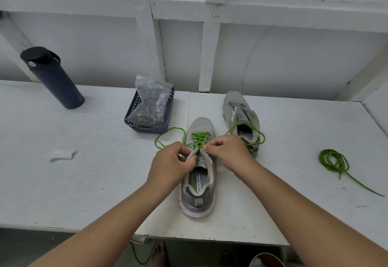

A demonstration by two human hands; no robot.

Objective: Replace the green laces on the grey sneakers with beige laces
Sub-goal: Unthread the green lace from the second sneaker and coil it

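A white counter (63, 182) runs under white panelled walls. From the left: one dark bottle (52, 77), one basket (147, 124) with bagged beige laces (147, 115), two grey sneakers. The left hand (170, 164) and right hand (228, 151) pinch the near sneaker's (197, 193) green lace (198, 138) with curled fingers; it looks limp and light, best pulled near the eyelets. One removed lace (333, 161) lies right.
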